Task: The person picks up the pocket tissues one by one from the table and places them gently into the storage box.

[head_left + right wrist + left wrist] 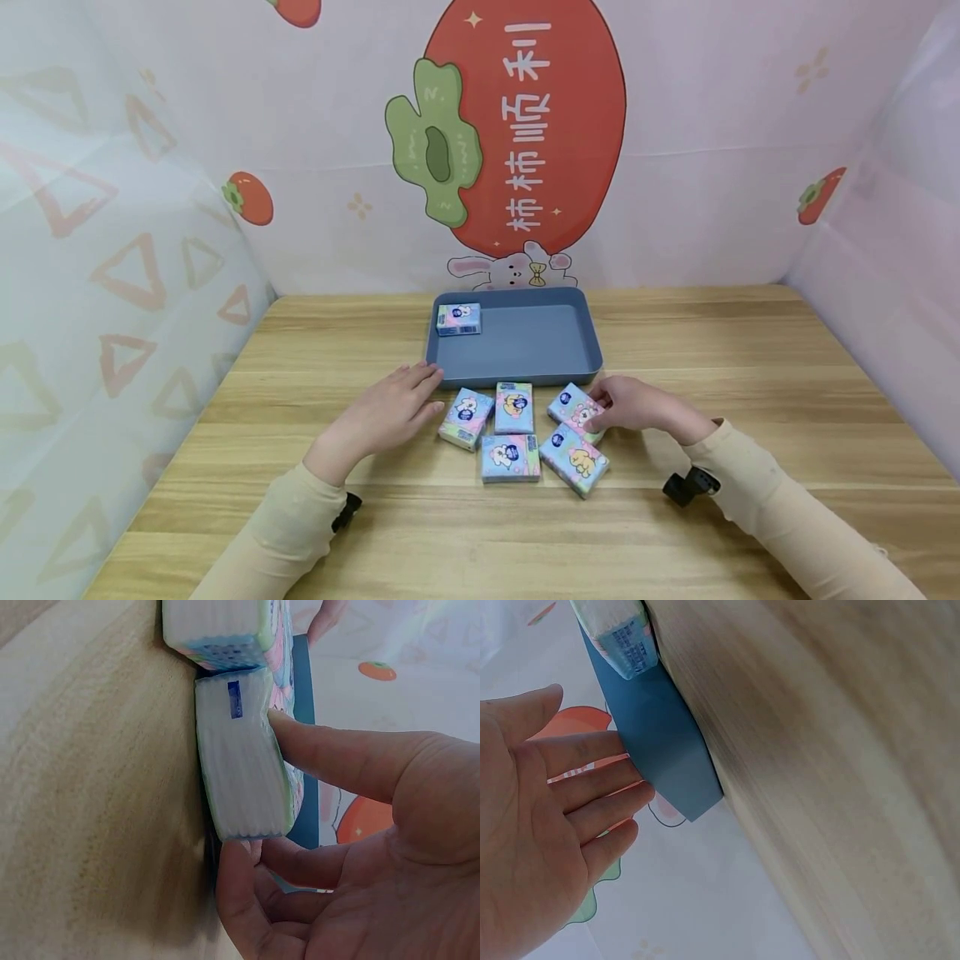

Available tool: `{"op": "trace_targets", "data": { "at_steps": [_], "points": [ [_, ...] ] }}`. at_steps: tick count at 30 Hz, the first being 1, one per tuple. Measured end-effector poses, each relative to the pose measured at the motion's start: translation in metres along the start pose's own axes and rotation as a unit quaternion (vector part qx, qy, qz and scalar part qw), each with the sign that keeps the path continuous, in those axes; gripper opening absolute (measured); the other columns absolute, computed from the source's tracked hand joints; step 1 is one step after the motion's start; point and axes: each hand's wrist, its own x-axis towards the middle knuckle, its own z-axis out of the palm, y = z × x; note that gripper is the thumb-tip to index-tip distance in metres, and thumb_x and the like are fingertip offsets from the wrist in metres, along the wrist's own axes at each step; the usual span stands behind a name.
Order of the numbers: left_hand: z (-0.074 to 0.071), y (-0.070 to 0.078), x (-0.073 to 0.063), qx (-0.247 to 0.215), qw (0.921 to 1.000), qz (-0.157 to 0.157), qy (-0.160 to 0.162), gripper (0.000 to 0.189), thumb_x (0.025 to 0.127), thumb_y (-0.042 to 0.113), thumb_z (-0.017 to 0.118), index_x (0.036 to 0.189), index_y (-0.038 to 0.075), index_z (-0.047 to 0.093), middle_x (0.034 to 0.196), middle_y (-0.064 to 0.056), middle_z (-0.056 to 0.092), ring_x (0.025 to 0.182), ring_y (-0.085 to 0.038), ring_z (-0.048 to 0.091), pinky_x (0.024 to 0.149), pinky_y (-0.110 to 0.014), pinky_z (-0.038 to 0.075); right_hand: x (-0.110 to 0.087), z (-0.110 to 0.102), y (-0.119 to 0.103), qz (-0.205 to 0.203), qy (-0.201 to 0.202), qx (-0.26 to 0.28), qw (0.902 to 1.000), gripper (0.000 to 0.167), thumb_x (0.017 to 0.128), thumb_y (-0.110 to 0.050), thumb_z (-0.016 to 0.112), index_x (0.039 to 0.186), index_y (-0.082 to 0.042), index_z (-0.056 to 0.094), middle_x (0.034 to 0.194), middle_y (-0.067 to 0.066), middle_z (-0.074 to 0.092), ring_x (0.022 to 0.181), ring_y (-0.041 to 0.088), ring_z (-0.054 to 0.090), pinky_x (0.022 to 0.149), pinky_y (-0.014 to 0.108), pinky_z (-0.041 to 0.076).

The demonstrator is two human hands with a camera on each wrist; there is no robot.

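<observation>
Head: right hand (637, 403) pinches, partly covering, the far-right tissue pack (573, 405), just on the near side of the blue tray (532, 342), wood table (480, 542), persimmon-print backdrop (697, 142); left wrist: left hand (547, 817) fingers loosely extended, second pack (626, 641) cut off; right wrist: some fingertips hidden.

Low in the head view, both sleeves (288, 521) slip off the bottom edge, and up top the printed red fruit (581, 125) is cut short. The right hand (637, 404) hides part of the packet (572, 404) it pinches. Over in the left wrist view, another packet (615, 622) is cropped at upper left, its blue lettering (632, 646) too blurred to read, and the left hand (540, 810) runs off at the left. The right wrist view crops a neighbouring packet (217, 626) at the top.
</observation>
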Motion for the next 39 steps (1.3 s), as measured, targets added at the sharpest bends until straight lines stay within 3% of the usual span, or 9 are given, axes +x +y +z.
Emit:
{"op": "trace_targets", "data": {
  "at_steps": [39],
  "points": [
    [-0.0017,0.0013,0.0,-0.006,0.9999,-0.008,-0.011,0.054,0.101,0.037,0.043,0.14,0.0,0.044,0.146,-0.018,0.042,0.137,-0.033,0.037,0.116,-0.046,0.029,-0.0084,-0.002,0.0009,-0.014,0.043,0.037,0.9983,0.041,0.078,-0.024,0.078,0.107,0.0,0.061,0.094,0.006,0.061,0.085,0.017,0.055,0.072,0.027,0.048]
  ]
}}
